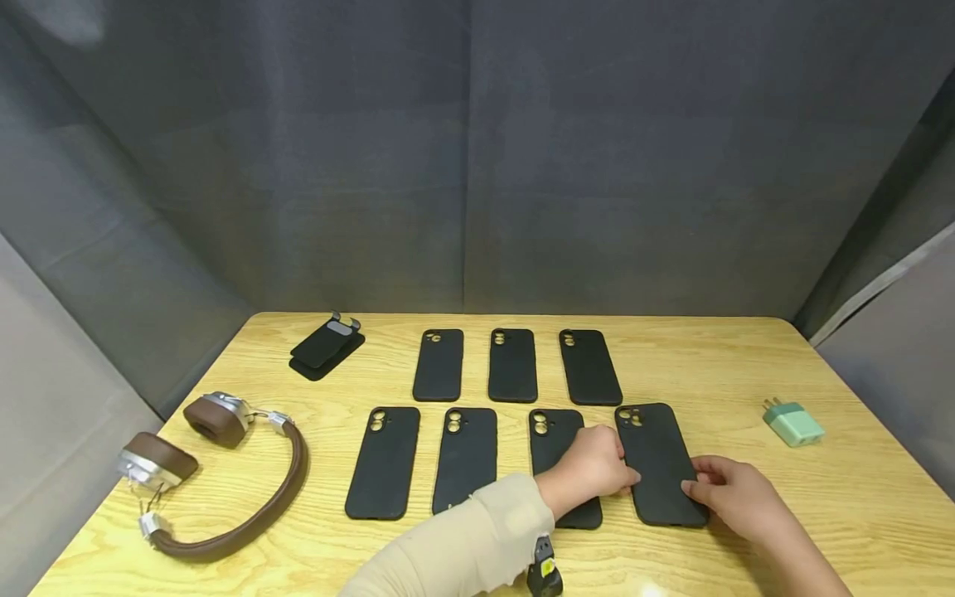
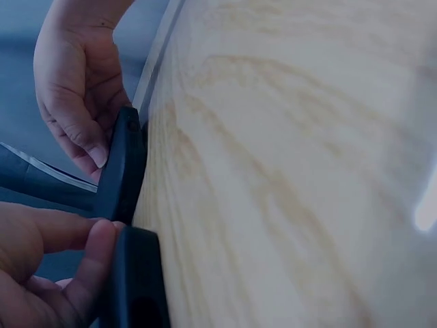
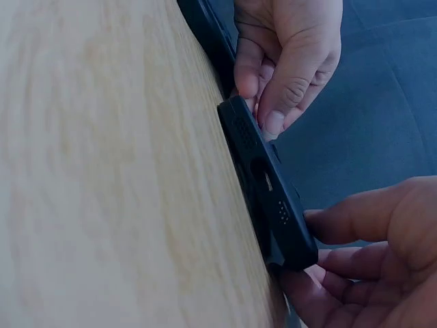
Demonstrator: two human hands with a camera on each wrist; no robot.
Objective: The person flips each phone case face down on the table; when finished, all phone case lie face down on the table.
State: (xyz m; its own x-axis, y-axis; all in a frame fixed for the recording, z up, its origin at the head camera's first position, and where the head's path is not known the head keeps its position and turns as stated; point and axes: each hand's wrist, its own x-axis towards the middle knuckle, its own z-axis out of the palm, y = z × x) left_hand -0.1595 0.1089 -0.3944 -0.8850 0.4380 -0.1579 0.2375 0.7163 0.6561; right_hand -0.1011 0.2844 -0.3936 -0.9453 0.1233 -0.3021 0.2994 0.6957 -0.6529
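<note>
In the head view, a black phone case (image 1: 662,464) with camera cutouts lies at the right end of the front row, its right side slightly raised. My right hand (image 1: 734,493) grips its right edge, thumb on top and fingers below, as the right wrist view also shows. At the opposite edge, my left hand (image 1: 594,460) pinches the case with thumb and fingertips. Under the left hand and wrist lies a neighbouring phone case (image 1: 554,435), partly covered. Two more front-row cases, one (image 1: 466,456) nearer and one (image 1: 384,464) farther left, lie flat.
Three more black cases form a back row: left (image 1: 438,365), middle (image 1: 512,365) and right (image 1: 591,369). Brown headphones (image 1: 294,473) lie at left, below a black phone stand (image 1: 324,347). A green charger (image 1: 794,424) sits at right on the wooden table (image 1: 716,356). Grey curtains surround it.
</note>
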